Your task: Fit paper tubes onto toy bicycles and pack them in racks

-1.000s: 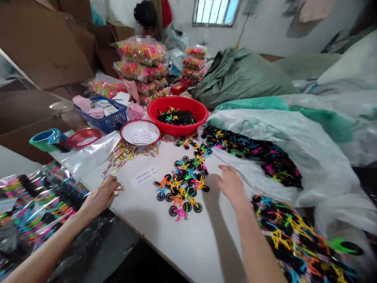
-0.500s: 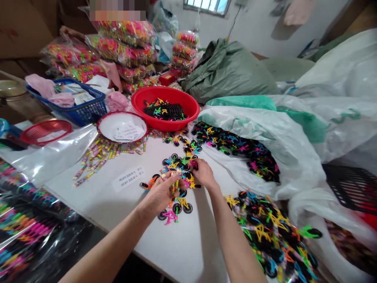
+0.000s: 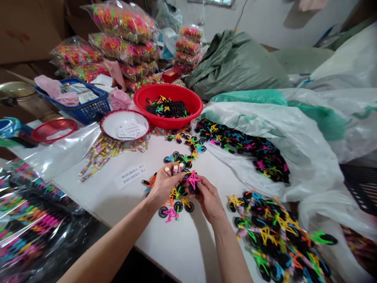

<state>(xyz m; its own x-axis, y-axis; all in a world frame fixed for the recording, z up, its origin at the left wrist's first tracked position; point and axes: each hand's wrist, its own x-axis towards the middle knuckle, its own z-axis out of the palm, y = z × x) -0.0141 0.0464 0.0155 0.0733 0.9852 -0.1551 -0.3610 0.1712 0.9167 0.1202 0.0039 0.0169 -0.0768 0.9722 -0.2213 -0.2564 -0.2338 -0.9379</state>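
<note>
White bench (image 3: 185, 245) before you | red basin (image 3: 167, 123) at its far side | loose pile of toy bikes (image 3: 173, 193) mid-bench | your right hand (image 3: 209, 199), fingers closed on a pink toy bike (image 3: 193, 180) over the pile | your left hand (image 3: 163, 184), fingers curled round several slim pale-tipped tubes (image 3: 176, 169)

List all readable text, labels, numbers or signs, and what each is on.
"EXP DATE": white rectangular paper strip, lower line.
"DATE": same strip, upper line; first word and both lines' digits too blurred to quote.
Too small: print on white paper slips in the red-rimmed white round basin.
Illegible: red marks, brown cardboard box; green marks, translucent white plastic bag.
</note>
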